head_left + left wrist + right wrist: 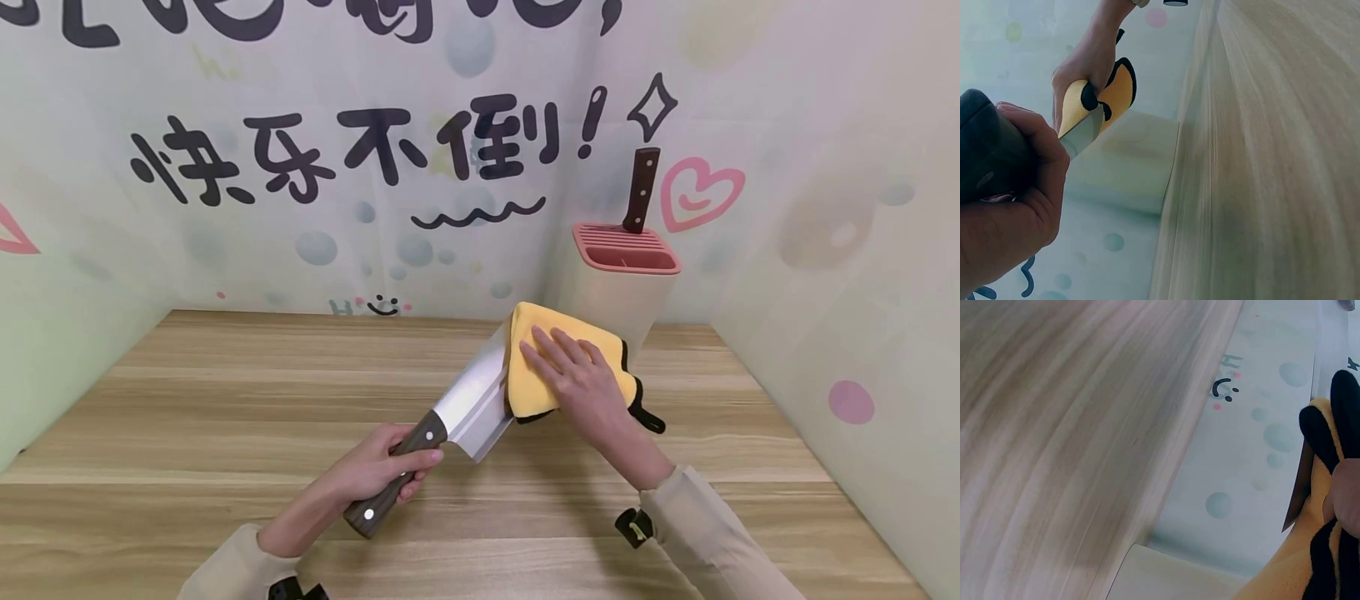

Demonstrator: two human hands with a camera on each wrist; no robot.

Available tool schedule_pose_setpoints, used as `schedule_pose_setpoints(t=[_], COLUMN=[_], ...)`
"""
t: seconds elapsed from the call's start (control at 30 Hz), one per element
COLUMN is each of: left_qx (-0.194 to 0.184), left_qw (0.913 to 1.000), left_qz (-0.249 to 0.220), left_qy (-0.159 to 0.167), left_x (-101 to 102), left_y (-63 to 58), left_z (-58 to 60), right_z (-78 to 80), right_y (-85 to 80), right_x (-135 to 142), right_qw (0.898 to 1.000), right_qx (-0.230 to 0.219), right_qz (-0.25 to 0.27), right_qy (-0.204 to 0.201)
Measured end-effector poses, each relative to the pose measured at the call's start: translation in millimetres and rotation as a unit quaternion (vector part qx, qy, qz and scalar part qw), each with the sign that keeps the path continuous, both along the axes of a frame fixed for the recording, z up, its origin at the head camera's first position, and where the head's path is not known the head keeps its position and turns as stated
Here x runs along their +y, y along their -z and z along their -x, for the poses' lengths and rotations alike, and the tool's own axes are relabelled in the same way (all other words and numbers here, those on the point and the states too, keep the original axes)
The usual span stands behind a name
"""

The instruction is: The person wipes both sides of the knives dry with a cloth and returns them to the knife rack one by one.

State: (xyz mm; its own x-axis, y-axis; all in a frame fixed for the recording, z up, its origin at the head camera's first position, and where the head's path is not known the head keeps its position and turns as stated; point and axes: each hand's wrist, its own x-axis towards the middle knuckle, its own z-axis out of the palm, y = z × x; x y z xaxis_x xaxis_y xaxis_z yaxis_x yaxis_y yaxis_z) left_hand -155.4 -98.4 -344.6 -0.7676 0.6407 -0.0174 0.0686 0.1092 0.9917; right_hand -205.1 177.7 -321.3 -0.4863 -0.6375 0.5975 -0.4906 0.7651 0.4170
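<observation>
My left hand [382, 471] grips the dark riveted handle of a cleaver [471, 400], thumb along its side. The wide steel blade slants up and to the right, raised over the table. A yellow cloth with black edging [536, 387] is folded over the far end of the blade, hiding it. My right hand [588, 392] holds this cloth on the blade, fingers spread on top. In the right wrist view, part of the hand [1346, 497] presses the cloth [1316, 487] from the other side. The left wrist view shows the blade [1082, 134] edge-on, running into the cloth.
Behind the cloth stands a white knife holder [618, 296] with a pink slotted top. A knife with a brown handle [642, 187] sticks up from it. The wooden table [247, 400] meets a printed backdrop [450, 267] at the back and sides.
</observation>
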Motion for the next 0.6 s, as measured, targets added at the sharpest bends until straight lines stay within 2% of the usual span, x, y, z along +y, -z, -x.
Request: schedule_pose_setpoints(t=[0.3, 0.6], left_qx=[0.001, -0.015], left_qw=[1.0000, 0.9999], left_qz=[0.002, 0.002], left_qy=[0.000, -0.006], left_x=[-0.3, 0.6], left_y=[-0.5, -1.6], left_z=[-0.4, 0.2], right_z=[-4.3, -12.3], right_y=[-1.9, -3.0], right_x=[-2.9, -11.2], right_qw=[0.999, 0.998], right_qx=[0.012, 0.020], right_qz=[-0.031, -0.049], right_qy=[0.005, -0.027])
